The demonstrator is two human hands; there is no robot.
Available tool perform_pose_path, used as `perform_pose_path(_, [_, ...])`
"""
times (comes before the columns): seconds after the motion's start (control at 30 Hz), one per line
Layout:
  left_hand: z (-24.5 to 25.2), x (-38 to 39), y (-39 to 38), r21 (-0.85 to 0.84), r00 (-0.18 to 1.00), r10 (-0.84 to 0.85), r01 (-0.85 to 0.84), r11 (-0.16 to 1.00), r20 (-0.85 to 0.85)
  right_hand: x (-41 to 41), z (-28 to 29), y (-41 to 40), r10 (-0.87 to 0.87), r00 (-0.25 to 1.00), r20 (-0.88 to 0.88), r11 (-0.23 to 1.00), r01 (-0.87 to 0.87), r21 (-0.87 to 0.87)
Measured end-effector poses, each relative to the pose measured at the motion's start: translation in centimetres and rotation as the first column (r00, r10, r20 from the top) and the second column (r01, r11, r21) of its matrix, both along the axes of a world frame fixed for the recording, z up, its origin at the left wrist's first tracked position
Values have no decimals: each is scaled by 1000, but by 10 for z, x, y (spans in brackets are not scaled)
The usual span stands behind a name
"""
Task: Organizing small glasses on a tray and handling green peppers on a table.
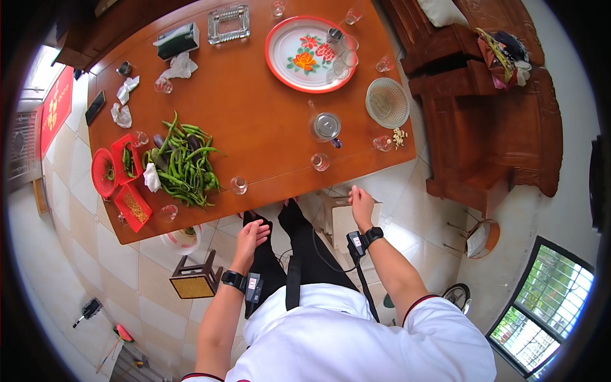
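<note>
My left hand (252,238) hovers over my lap, short of the table's near edge. Its fingers are loosely extended and nothing is in it. My right hand (362,204) is raised beside the near edge, above a pale stool (344,224). Its fingers curl loosely, and I see no object in them. Nearest to the left hand on the wooden table (267,129) stand a drinking glass (238,185) and a heap of green chili peppers (188,162) with dark eggplants (194,142) among them. Closer to the right hand are another glass (320,162) and a lidded glass teapot (326,126).
Red plastic baskets (104,171) stand at the table's left. Farther back are a floral enamel tray (286,71), a glass ashtray (228,39) and a tissue box (184,40). At right, a pale strainer basket (387,103) sits near garlic cloves (399,138). A small stool (194,281) stands below left.
</note>
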State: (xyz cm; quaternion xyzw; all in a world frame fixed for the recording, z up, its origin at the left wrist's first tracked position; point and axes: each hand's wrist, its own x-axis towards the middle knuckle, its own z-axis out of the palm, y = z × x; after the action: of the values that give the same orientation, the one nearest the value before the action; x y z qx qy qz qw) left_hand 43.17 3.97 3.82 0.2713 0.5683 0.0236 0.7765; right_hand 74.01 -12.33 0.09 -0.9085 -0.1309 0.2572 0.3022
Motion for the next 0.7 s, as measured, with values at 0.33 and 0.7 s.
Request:
perform_pose_path(0.33, [21,-90,-10,219,948,164,-104,970,-274,52,4,42,83,973,-218,958,-17,286])
perform_pose_path(0.7, [25,-192,-108,139,812,401,-379,915,-424,80,-12,105,329,941,-76,943,-322,90])
